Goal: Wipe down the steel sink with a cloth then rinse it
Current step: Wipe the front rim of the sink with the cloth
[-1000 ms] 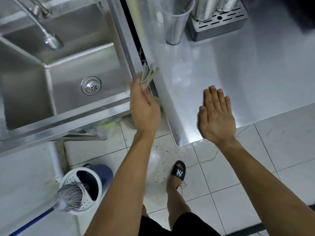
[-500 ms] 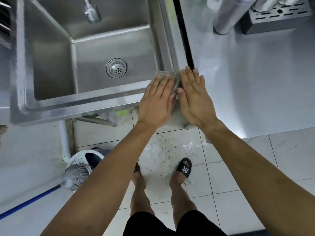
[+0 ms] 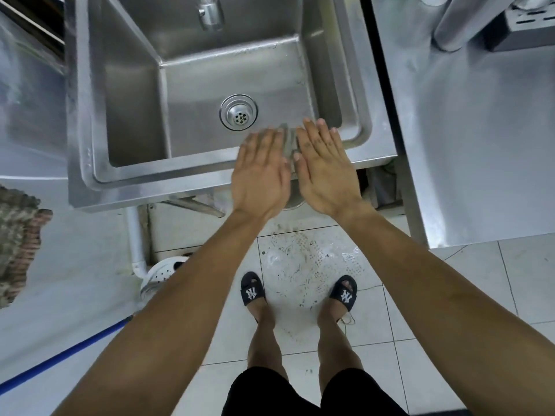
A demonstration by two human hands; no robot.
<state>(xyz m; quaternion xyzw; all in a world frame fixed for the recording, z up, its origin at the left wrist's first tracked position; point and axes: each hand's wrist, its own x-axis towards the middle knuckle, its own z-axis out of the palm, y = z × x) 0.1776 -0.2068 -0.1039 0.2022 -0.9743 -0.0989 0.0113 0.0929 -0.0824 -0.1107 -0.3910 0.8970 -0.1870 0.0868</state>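
Steel counter (image 3: 468, 151) rt w/ slotted tray (image 3: 522, 31); blue mop handle (image 3: 60, 360), white bucket (image 3: 159, 274), prob. strainer type, on tiles.

Sink basin (image 3: 192, 94) lies open; only the faucet (image 3: 211, 12) overhangs its back.

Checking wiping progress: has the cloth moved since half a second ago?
Yes. The cloth, under both flat hands, has slid left along the sink's front rim, from the right front corner toward the drain.

The crumpled grey cloth (image 3: 289, 142) is mostly hidden between the flat hands. The left hand's fingertips (image 3: 264, 136) are motion-blurred, and the steel faucet spout (image 3: 210, 13) gets cut off up top.
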